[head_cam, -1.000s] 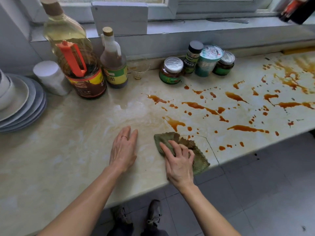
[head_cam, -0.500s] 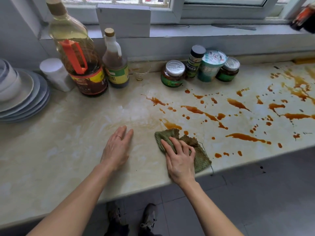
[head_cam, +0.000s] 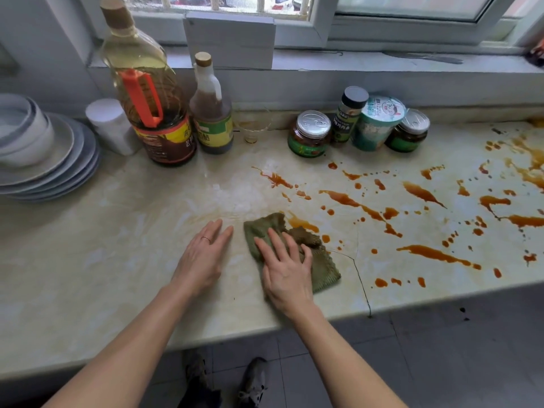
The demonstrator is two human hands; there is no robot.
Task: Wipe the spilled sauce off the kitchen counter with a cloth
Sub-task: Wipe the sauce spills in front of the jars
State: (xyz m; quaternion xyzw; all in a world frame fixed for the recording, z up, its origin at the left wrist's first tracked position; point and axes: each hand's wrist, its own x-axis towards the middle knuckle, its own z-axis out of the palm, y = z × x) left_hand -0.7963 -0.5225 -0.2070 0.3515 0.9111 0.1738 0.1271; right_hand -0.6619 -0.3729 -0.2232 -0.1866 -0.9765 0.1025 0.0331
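Note:
A green-brown cloth [head_cam: 323, 266] lies flat on the pale marble counter [head_cam: 88, 275] near its front edge. My right hand [head_cam: 287, 267] presses down on the cloth with fingers spread, covering its left part. My left hand [head_cam: 204, 254] rests flat on the bare counter just left of the cloth, fingers together, a ring on one finger. Orange-brown sauce [head_cam: 350, 201] is splashed in streaks and drops from just beyond the cloth across the whole right half of the counter. A faint smeared patch [head_cam: 235, 195] lies behind the hands.
At the back stand a large oil bottle [head_cam: 147, 92], a vinegar bottle [head_cam: 210, 113], a small glass [head_cam: 254, 128], several jars and a cup [head_cam: 376, 122]. Stacked plates and bowls [head_cam: 44, 154] and a white canister [head_cam: 110, 125] sit far left. A crack [head_cam: 360, 281] runs to the counter's front edge.
My right hand has slid the cloth forward, away from the front edge and toward the nearest sauce streak. My left hand stays flat on the counter beside it.

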